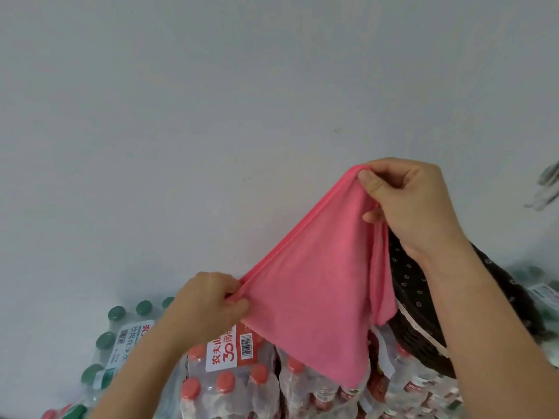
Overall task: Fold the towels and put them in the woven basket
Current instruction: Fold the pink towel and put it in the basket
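Observation:
A pink towel (314,285) hangs in the air in front of a pale wall, doubled over and held by its top edge. My left hand (208,300) pinches the lower left corner. My right hand (408,201) grips the other corner, higher and to the right. The towel's edge runs taut between the two hands and the rest droops down. Behind the towel and my right forearm sits the dark woven basket (423,346) with a flower-print lining, partly hidden.
Shrink-wrapped packs of water bottles lie below: red-capped ones (230,385) under the towel, green-capped ones (112,337) at the left. The basket rests on these packs. A blurred grey thing (544,189) shows at the right edge.

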A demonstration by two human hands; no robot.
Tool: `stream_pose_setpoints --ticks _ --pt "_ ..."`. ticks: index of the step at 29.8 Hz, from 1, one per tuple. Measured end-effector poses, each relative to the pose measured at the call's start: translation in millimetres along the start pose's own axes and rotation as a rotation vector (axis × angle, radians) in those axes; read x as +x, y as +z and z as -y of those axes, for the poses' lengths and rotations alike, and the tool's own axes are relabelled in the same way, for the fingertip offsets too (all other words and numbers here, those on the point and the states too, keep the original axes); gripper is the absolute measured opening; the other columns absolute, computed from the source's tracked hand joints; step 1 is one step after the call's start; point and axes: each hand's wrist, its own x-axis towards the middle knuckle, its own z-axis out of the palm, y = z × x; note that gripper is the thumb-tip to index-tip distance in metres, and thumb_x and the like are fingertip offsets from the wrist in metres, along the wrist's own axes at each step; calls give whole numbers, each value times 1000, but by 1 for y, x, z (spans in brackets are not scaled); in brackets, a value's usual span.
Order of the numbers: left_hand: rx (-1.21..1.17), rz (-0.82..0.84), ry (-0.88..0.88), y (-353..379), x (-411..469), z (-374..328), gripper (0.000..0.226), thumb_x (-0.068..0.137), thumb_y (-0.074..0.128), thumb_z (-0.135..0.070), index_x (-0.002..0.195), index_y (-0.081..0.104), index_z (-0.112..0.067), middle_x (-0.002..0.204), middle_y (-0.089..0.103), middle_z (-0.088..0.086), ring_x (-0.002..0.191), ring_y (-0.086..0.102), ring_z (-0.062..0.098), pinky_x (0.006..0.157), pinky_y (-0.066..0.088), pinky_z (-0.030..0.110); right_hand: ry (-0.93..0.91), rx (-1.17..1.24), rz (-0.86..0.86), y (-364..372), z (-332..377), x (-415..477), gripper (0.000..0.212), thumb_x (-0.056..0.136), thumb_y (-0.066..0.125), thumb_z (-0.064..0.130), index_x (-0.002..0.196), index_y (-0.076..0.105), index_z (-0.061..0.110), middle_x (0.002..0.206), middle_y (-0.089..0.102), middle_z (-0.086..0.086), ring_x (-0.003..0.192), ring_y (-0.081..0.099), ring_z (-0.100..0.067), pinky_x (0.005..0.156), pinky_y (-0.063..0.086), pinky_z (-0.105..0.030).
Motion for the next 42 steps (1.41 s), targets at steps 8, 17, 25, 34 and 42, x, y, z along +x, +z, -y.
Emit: stream_pose_setpoints --ticks 8,17,25,34,42 --pt "-602 -414 -68 -38 2 15 14 85 67 -29 79 75 -19 71 73 -4 61 64 7 61 50 16 187 147 -88 -10 -32 32 6 89 65 10 90 71 11 85 60 0 74 61 -10 53 55 -21" --pt "-756 -752 -76 -77 61 42 26 81 74 -13 98 68 -31 68 71 -4 60 62 7 64 52 21 168 203 -25 26 -44 80 8 92 61 8 88 69 10 78 60 -1 73 60 -11 67 60 -28" --pt "-814 -803 -51 -44 2 47 26 74 73 1 81 73 -24 76 72 -11 75 63 4 71 50 10 -161 -217 76 5 -75 -10 19 90 61 7 91 66 25 88 65 11 82 61 4 77 47 -8" --pt "-949 -291 -599 115 -78 94 26 81 68 2 80 78 -21 71 73 17 69 71 30 61 56 28 559 -306 305 -28 -209 -148 13 87 67 13 95 73 20 70 73 3 66 68 -10 65 55 -25" --pt "-1057 -357 -809 147 -80 88 7 83 71 -12 88 73 -9 74 74 14 65 72 17 47 48 16 754 -192 81 -18 -210 -160 16 80 75 13 65 69 13 65 68 -11 62 64 -24 66 53 -37"
